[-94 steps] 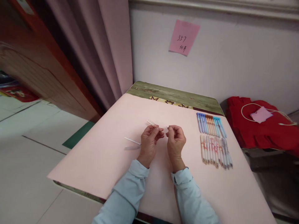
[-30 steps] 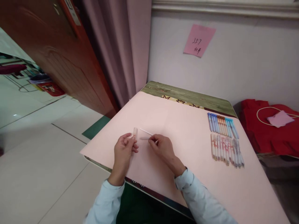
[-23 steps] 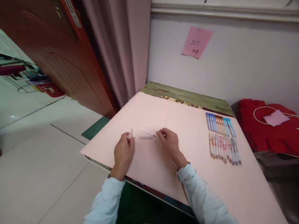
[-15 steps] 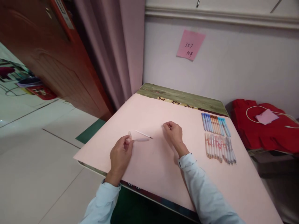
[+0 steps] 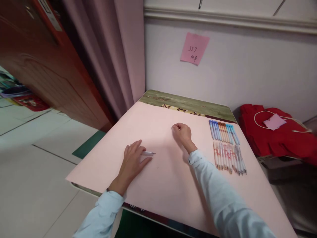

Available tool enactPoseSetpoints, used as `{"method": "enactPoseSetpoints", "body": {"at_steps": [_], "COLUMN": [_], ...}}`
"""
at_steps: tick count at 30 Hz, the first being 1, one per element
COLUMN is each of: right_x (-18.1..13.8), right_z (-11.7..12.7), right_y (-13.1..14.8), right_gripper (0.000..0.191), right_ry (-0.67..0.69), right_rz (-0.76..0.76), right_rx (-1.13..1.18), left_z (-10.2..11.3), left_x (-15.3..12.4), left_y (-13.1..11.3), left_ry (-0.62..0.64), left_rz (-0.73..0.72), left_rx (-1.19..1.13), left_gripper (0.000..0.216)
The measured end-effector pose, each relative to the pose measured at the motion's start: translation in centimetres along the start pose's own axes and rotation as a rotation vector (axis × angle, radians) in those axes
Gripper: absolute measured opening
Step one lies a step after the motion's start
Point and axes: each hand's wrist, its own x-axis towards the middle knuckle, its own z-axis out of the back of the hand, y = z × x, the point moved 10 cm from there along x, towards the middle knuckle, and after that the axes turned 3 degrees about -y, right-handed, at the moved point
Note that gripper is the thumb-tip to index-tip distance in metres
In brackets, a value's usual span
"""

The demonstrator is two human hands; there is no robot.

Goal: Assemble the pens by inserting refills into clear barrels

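My left hand (image 5: pixel 133 158) lies flat with fingers stretched out on the pink sheet (image 5: pixel 173 172), resting over a thin white pen refill (image 5: pixel 148 153) whose tip sticks out to the right of the fingers. My right hand (image 5: pixel 182 131) rests farther back near the sheet's middle, its fingers curled into a loose pinch; what it holds, if anything, is hidden. Two rows of pens (image 5: pixel 224 132) lie side by side at the right of the sheet, a blue and orange row behind a pink and white row (image 5: pixel 229 157).
The pink sheet covers a green patterned table (image 5: pixel 188 103) against a white wall with a pink note (image 5: pixel 194 48). A curtain (image 5: pixel 114 56) and wooden door (image 5: pixel 37 66) stand left. Red cloth (image 5: pixel 274 135) with a white cord lies right. Tiled floor lies below left.
My left hand set down the small clear pen part and flattened over the refill. My right hand let go of the refill and drew back toward the middle of the sheet.
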Motion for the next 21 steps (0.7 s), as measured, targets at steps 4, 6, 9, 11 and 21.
{"method": "enactPoseSetpoints", "body": {"at_steps": [4,6,9,11,21], "right_x": [1.6,1.8,1.9,2.0,-2.9], "right_z": [-2.0,-2.9,-3.4,-3.2,5.2], "right_y": [1.0,1.5,1.9,1.9,-2.0], "right_gripper": [0.025,0.024,0.025,0.027,0.030], "right_ry": [0.084,0.104,0.097,0.076,-0.038], "right_rz": [0.074,0.114,0.143,0.143,0.086], "right_rx": [-0.170,-0.198,-0.206,-0.210,0.147], "left_z": [0.3,0.5,1.0,1.3,1.7], "left_x": [-0.1,-0.1,-0.1,-0.1,-0.3], "left_y": [0.1,0.0,-0.3,-0.5,-0.9], "left_ry": [-0.032,-0.047,-0.066,-0.072,-0.094], "left_rz": [-0.002,-0.005,-0.012,-0.016,-0.067], "left_rx": [-0.015,-0.013,0.008,0.025,0.038], "left_gripper": [0.029,0.028,0.027,0.028,0.029]}}
